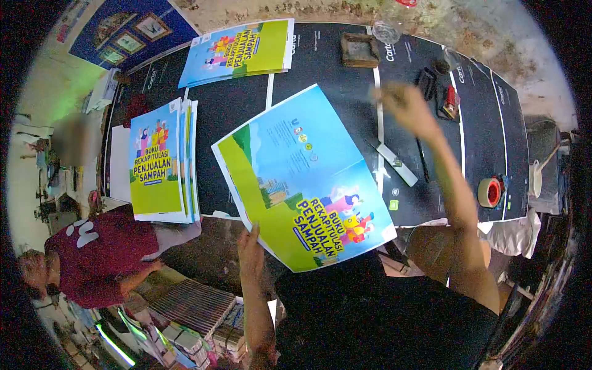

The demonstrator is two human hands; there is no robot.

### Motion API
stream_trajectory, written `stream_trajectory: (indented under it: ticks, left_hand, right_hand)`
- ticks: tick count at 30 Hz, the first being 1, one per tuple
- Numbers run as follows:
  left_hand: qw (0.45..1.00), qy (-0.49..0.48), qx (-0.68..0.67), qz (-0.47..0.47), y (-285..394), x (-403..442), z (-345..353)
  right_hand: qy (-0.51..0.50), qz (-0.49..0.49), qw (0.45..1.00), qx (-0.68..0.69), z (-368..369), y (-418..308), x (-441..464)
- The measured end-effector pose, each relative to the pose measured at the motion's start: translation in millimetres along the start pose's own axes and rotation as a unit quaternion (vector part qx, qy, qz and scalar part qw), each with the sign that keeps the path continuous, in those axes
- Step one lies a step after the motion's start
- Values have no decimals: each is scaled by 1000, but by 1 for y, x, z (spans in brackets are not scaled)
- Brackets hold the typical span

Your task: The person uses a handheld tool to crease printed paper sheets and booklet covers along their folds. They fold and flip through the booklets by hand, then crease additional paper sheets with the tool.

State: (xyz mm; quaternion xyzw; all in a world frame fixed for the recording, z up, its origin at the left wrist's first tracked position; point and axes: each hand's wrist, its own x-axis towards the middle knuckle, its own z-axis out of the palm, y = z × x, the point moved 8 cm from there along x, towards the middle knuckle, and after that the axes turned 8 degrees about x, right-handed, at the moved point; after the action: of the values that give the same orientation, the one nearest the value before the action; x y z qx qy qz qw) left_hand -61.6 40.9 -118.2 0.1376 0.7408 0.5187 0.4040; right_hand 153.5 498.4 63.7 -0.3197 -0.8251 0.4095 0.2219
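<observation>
My left hand (249, 254) grips the lower left edge of a large printed cover sheet (290, 179), spread out at a slant over the near side of the table. The sheet is blue and green, with yellow lettering and cartoon figures on its lower right half. My right hand (404, 110) is raised over the table beyond the sheet, smeared by motion; its fingers cannot be made out. Below it lie a flat pale tool like a ruler or blade (394, 163) and a thin black rod (422, 159).
A stack of matching covers (154, 163) lies left, another stack (240, 52) at the back. The black table (345, 80) also carries a square wooden tray (359, 49), a red-and-black item (450, 102) and a tape roll (490, 192). A person in a maroon shirt (102, 253) is at the left.
</observation>
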Motion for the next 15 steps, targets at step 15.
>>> stream_trajectory:
  ticks: [15]
  left_hand:
    - [912,102,74,389,256,-112,4]
  right_hand:
    - [31,226,761,608,120,14,-160]
